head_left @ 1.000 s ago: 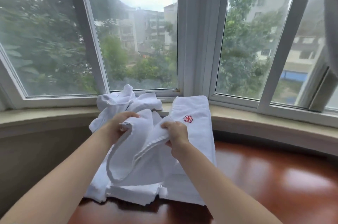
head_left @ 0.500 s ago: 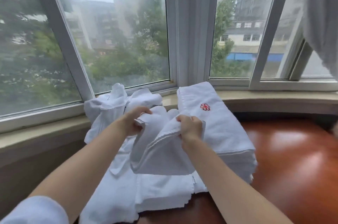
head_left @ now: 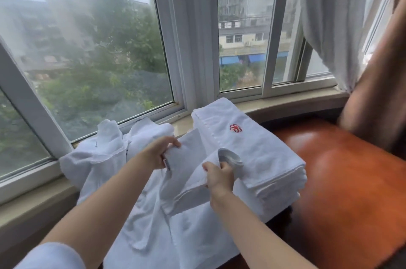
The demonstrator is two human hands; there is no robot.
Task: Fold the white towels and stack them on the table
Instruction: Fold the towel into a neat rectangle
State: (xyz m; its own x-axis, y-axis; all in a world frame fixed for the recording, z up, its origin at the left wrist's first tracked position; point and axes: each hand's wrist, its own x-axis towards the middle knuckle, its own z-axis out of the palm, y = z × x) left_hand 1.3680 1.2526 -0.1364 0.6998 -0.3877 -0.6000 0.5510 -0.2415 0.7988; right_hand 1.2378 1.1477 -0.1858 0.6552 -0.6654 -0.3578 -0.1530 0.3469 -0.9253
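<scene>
Since earlier frame, hands spread apart, towel (head_left: 186, 172) stretched between them. Left hand (head_left: 159, 152) pinches labelled corner; right hand (head_left: 218, 175) grips opposite edge. Towel held above loose pile (head_left: 105, 154), beside folded stack (head_left: 246, 148) on bench (head_left: 342, 180). Advise: keep edge taut, align corners before folding.

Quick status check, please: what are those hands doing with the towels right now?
Left hand and right hand both grip one white towel, mid-fold. Folded stack sits to its right, unfolded heap to its left. Nothing in the way.
</scene>
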